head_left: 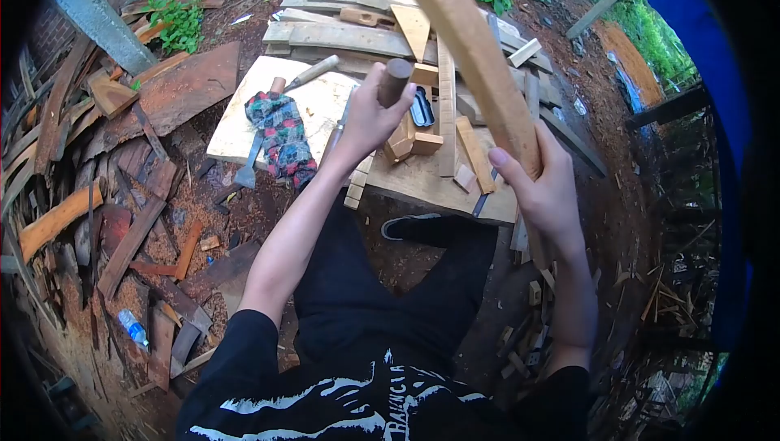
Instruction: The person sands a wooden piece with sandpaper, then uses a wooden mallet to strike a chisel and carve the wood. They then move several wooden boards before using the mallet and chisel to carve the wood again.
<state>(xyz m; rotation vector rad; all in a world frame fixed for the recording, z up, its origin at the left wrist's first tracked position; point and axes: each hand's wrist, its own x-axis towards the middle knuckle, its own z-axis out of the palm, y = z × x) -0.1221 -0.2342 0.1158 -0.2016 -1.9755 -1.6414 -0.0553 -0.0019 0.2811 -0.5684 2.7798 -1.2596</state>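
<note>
Grasped a long curved wooden piece (475,51) in the right hand (548,185), at three o'clock of the view. Slanted its long axis from eleven o'clock down toward five, running the upper end out past the top edge near twelve. Clenched the left hand (380,108), close to twelve o'clock, around a dark round handle (396,75), pointing its blunt end up toward twelve; could not make out any part below the fist. Held both above the wooden surface (418,186), apart from each other. Saw there, between the hands, an oblong dark blue case (422,108) and, at four o'clock from it, a light wood strip (474,153). Noted a checked cloth (283,128) at ten o'clock and a plastic bottle (132,327) at eight.
</note>
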